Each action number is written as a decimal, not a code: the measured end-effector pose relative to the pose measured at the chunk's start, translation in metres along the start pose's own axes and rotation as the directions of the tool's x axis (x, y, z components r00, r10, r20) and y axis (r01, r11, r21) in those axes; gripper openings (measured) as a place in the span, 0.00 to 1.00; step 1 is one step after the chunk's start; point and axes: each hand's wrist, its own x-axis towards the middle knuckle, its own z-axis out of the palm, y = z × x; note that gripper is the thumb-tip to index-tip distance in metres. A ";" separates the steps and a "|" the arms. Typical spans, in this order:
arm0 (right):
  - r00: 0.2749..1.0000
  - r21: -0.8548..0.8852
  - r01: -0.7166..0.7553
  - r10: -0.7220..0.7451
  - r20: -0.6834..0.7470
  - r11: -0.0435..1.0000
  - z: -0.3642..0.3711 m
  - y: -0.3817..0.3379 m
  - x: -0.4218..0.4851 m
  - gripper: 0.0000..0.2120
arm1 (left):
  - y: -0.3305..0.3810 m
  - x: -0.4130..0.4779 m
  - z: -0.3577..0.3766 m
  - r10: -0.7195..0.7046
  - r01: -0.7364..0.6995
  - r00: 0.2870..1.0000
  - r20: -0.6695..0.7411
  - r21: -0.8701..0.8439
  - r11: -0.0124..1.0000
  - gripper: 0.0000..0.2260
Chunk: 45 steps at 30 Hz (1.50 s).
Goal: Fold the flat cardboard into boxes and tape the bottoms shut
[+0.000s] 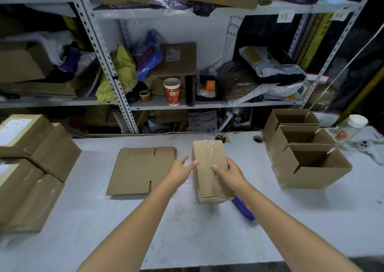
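Two bare forearms reach out over the white desk [83, 219]. Just beyond the right wrist a blue tape dispenser [244, 209] lies on the desk, its far end hidden under the box [207, 157]. This box is folded up and stands bottom side up near the middle of the desk, with a strip of clear tape running along its top face. The right hand [228, 173] grips it, thumb on the top face and fingers curled over the right edge. The left hand [180, 166] is spread with straight fingers, and its fingertips just touch the box's left edge.

To the left of the box, close beside it, a sheet of flat cardboard [141, 169] lies on the desk. At the left edge sit stacks of sealed boxes [35, 153]. On the right three open boxes [307, 167] stand in a row, and a jar with a white lid [353, 126] lies behind them. Past the desk a metal shelf [207, 104] holds a red paper cup [172, 91] and a roll of tape [143, 96] among bags and cartons.
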 end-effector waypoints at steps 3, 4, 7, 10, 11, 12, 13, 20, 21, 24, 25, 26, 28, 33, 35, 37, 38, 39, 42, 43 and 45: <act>0.985 0.117 -0.155 0.145 0.089 0.981 0.009 0.011 -0.012 0.12 | -0.021 -0.008 0.019 -0.045 0.051 0.993 0.106 -0.052 0.997 0.29; 0.981 0.122 -0.177 0.165 0.102 0.977 0.010 0.016 -0.017 0.12 | -0.029 -0.008 0.023 -0.070 0.077 0.993 0.097 -0.065 0.995 0.30; 0.977 0.105 -0.197 0.187 0.102 0.975 0.011 0.033 -0.023 0.14 | -0.048 -0.010 0.032 -0.133 0.143 0.986 0.099 -0.099 0.985 0.31; 0.978 0.082 -0.192 0.184 0.100 0.978 0.015 0.040 -0.023 0.14 | -0.058 -0.013 0.037 -0.153 0.162 0.985 0.082 -0.119 0.979 0.32; 0.979 0.048 -0.179 0.174 0.103 0.983 0.017 0.042 -0.022 0.14 | -0.060 -0.013 0.037 -0.152 0.161 0.986 0.075 -0.136 0.978 0.31; 0.983 0.025 -0.162 0.159 0.097 0.986 0.019 0.043 -0.019 0.15 | -0.060 -0.012 0.037 -0.161 0.170 0.984 0.072 -0.152 0.974 0.30; 0.982 -0.003 -0.159 0.158 0.099 0.987 0.019 0.044 -0.016 0.16 | -0.059 -0.011 0.036 -0.168 0.178 0.983 0.075 -0.170 0.969 0.29; 0.956 -0.212 -0.293 0.281 -0.086 0.932 -0.023 0.070 -0.013 0.22 | -0.067 -0.002 0.040 -0.194 0.207 0.978 0.077 -0.222 0.953 0.28; 0.952 -0.365 -0.289 0.226 -0.205 0.885 -0.030 0.081 -0.012 0.20 | -0.069 -0.001 0.040 -0.195 0.207 0.978 0.072 -0.230 0.951 0.28; 0.961 -0.651 -0.262 0.128 -0.246 0.712 -0.041 0.115 -0.010 0.25 | -0.075 0.000 0.042 -0.202 0.210 0.978 0.058 -0.259 0.943 0.28; 0.966 -0.694 -0.251 0.132 -0.221 0.675 -0.041 0.125 -0.007 0.28 | -0.078 0.000 0.043 -0.202 0.211 0.977 0.060 -0.259 0.943 0.28; 0.972 -0.724 -0.232 0.139 -0.187 0.649 -0.039 0.131 -0.005 0.31 | -0.079 -0.001 0.044 -0.203 0.212 0.977 0.062 -0.260 0.942 0.28; 0.976 -0.760 -0.214 0.168 -0.139 0.614 -0.034 0.140 0.002 0.34 | -0.079 -0.001 0.044 -0.206 0.215 0.977 0.064 -0.267 0.939 0.28; 0.971 -0.741 -0.236 0.174 -0.162 0.628 -0.031 0.146 0.015 0.27 | -0.073 -0.003 0.039 -0.215 0.222 0.975 0.058 -0.258 0.940 0.29; 0.982 -0.789 -0.189 0.119 -0.147 0.585 -0.037 0.141 0.016 0.27 | -0.068 -0.005 0.035 -0.194 0.194 0.981 0.016 -0.186 0.963 0.31; 0.987 -0.761 -0.160 0.080 -0.142 0.629 -0.049 0.130 0.019 0.26 | -0.059 -0.003 0.028 -0.144 0.140 0.988 -0.054 -0.066 0.988 0.31; 0.987 -0.707 -0.155 0.083 -0.136 0.690 -0.058 0.122 0.020 0.26 | -0.053 0.000 0.022 -0.102 0.101 0.990 -0.094 -0.012 0.995 0.30; 0.989 -0.641 -0.143 0.078 -0.129 0.754 -0.066 0.111 0.020 0.27 | -0.045 0.004 0.016 -0.052 0.055 0.991 -0.124 0.026 0.998 0.29; 0.997 -0.490 -0.027 -0.014 -0.080 0.871 -0.088 0.065 0.015 0.29 | -0.012 0.017 0.000 0.086 -0.079 0.994 -0.068 0.099 0.992 0.26; 0.998 -0.464 0.020 -0.045 -0.044 0.886 -0.092 0.048 0.013 0.29 | 0.001 0.021 -0.002 0.121 -0.120 0.993 -0.004 0.123 0.985 0.28; 0.995 -0.452 0.099 -0.073 0.074 0.887 -0.094 0.013 0.010 0.28 | 0.027 0.028 -0.002 0.153 -0.173 0.979 0.135 0.156 0.972 0.34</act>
